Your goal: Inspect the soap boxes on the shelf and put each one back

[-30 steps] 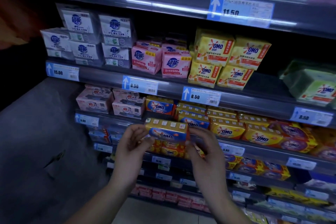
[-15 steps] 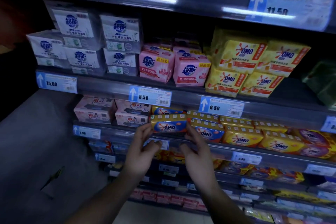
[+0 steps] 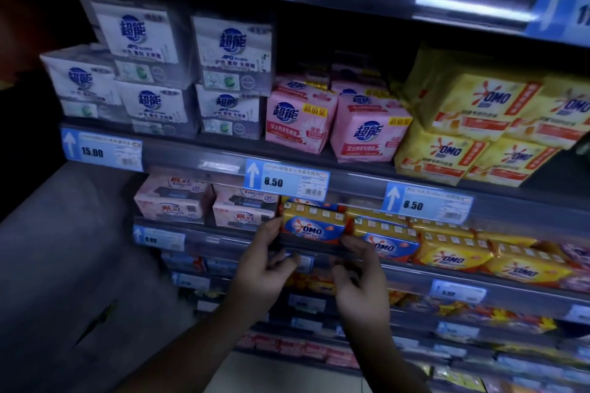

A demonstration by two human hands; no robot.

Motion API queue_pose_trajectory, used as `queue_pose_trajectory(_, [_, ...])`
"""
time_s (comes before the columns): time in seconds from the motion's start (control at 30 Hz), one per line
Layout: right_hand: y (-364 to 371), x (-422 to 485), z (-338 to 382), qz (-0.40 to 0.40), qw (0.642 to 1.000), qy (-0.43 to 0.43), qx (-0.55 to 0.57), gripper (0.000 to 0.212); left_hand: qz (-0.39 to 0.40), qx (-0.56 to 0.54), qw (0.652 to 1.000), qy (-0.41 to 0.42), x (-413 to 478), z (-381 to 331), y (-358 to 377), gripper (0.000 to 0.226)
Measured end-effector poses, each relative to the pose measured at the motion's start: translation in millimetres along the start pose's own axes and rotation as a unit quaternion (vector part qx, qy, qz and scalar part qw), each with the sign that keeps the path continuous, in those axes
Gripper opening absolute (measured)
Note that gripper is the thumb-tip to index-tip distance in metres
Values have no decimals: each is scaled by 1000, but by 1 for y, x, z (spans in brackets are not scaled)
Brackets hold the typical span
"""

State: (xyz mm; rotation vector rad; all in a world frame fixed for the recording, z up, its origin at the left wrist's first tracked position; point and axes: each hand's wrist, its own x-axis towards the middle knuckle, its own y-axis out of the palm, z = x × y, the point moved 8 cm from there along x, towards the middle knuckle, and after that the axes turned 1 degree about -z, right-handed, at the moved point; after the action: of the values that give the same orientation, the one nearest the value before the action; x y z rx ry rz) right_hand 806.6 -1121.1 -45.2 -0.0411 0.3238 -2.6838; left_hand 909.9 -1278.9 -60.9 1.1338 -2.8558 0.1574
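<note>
A 15.00 price tag (image 3: 102, 152) hangs left of two 8.50 tags (image 3: 286, 180).

blocked: pink box (image 3: 244, 209) left; OMO pack (image 3: 388, 241) right; price tag (image 3: 285, 182) overhead | free: before shelf edge (image 3: 223, 238)

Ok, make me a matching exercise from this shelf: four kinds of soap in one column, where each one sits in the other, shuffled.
1. white packs
2. pink packs with blue logo
3. yellow packs with red stripe
4. orange box

A. between left hand and right hand
B. right of the pink packs
C. above the 15.00 tag
D. above the left 8.50 tag

Pairs: 1-C, 2-D, 3-B, 4-A
</note>
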Motion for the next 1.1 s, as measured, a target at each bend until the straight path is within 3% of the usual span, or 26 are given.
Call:
queue_pose_trajectory(0.07, [9,-4,11,11,999,-31,-13,45,-74,27,996,31,-8,-5,-21,50])
queue_pose_trajectory(0.13, [34,-9,23,76,995,-49,-31,44,-155,53,984,63,-15,-9,-45,45])
queue_pose_trajectory(0.23, [79,-12,30,183,980,-38,-70,53,-227,60,971,39,-11,-4,-75,53])
queue_pose_trajectory(0.33, [108,-8,34,234,967,-32,-98,63,-182,86,979,14,6,-4,-80,73])
queue_pose_trajectory(0.5, [126,5,35,231,964,-28,-128,72,-163,93,981,-56,13,1,-83,89])
queue_pose_trajectory(0.63, [123,8,37,223,966,-37,-128,82,-205,74,975,-52,13,-9,-90,57])
queue_pose_trajectory(0.77, [105,-2,51,204,976,-74,-28,71,-246,-45,967,-54,-11,-6,-87,30])
queue_pose_trajectory(0.93, [71,-5,52,149,981,-99,71,19,-254,-98,962,-21,-54,-17,-70,23])
queue_pose_trajectory(1.1, [26,-18,27,173,976,-75,106,22,-207,-55,977,-4,-66,-44,-48,30])
